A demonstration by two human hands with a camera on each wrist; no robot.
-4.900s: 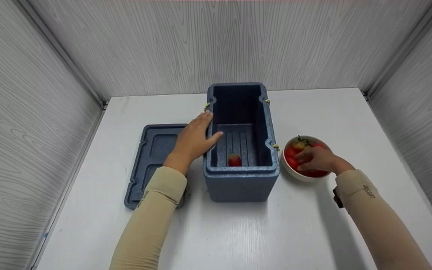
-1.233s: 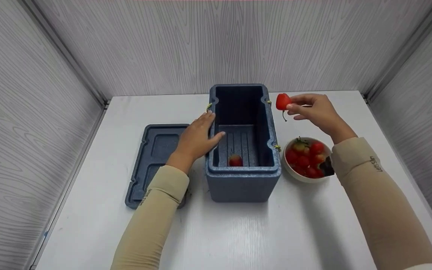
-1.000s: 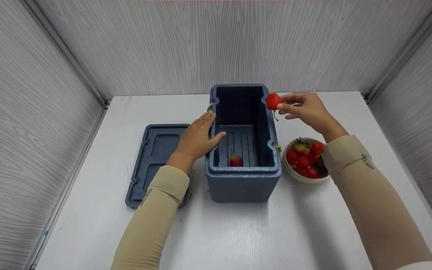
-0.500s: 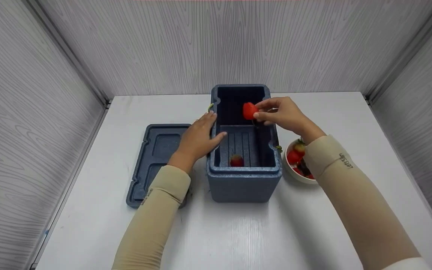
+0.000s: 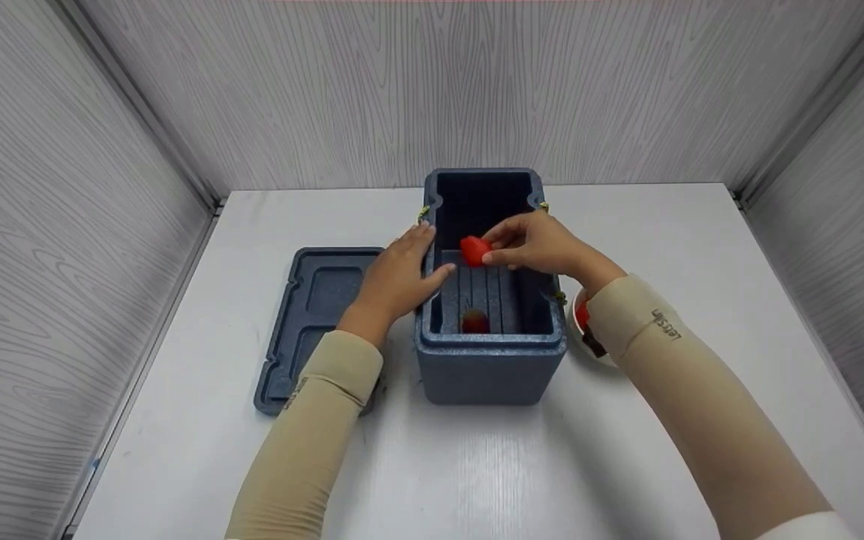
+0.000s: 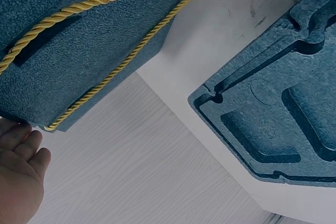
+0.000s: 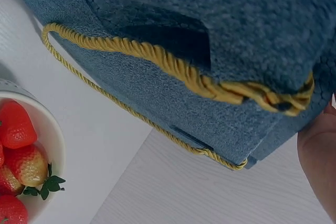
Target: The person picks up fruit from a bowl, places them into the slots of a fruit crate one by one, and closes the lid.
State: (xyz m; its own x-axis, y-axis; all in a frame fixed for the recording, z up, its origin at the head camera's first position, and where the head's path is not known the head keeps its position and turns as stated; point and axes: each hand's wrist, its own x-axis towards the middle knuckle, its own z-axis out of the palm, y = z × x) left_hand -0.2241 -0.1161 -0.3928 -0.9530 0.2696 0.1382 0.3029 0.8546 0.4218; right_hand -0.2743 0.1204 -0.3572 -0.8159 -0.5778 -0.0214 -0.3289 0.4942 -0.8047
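Right hand [image 5: 539, 244] pinches rounded red fruit [image 5: 473, 251] over blue rectangular foam box [image 5: 488, 375]; left hand [image 5: 396, 276], fingers extended, touches it.

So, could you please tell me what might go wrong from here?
The right grip pinches the red fruit over the open box, so it could slip and perhaps bump the lower fruit on the floor inside. The right sleeve overlaps the bowl in the head view; drawing back low might knock it. The yellow rope looping along the box's side could catch that sleeve.
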